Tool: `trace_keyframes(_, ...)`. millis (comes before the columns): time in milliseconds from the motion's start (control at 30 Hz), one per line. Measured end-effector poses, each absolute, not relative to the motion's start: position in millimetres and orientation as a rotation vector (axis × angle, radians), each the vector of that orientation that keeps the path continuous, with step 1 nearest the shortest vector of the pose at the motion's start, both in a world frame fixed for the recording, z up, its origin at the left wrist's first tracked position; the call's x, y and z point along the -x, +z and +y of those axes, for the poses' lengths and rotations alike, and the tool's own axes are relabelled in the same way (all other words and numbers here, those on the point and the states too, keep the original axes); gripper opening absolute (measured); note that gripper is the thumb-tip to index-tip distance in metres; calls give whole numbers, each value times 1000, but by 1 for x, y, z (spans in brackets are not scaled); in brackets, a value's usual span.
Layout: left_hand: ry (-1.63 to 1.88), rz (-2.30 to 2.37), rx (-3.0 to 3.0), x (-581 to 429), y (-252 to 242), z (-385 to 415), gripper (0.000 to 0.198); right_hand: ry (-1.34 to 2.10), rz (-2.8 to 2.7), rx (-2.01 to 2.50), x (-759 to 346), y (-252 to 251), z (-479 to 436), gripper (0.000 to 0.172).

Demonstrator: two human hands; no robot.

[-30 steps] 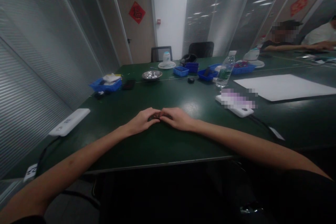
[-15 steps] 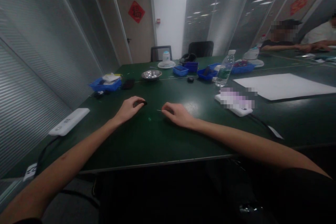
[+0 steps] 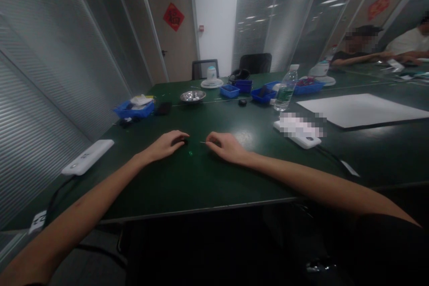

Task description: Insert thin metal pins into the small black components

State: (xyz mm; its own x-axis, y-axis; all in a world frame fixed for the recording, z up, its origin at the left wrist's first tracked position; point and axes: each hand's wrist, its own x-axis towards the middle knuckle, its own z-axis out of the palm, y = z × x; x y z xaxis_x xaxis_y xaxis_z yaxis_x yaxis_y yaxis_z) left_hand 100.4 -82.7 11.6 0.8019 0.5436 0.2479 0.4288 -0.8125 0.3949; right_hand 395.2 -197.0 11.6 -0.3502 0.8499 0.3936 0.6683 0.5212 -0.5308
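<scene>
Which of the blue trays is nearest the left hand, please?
The tray left of the metal bowl; the other blue ones all stand right of that bowl.

The bowl (image 3: pixel 193 101) is shiny metal, the tabletop (image 3: pixel 214 183) smoothly glossy.

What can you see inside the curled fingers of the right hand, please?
A thin, pale, stick-like piece pokes out from the fingers of the right hand, pointing toward the left hand. The rest is covered, so its full shape and length cannot be seen.
</scene>
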Motion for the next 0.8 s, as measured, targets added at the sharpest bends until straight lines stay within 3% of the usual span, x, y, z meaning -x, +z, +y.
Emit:
trace_keyframes(333,306,321,-2920,-108,23,-113,43,332,-2114,1215,-395,9,-195,16)
trace_keyframes(800,370,1168,-2850,-23,3,-7,45,385,-2127,1223,-397,13,-199,20)
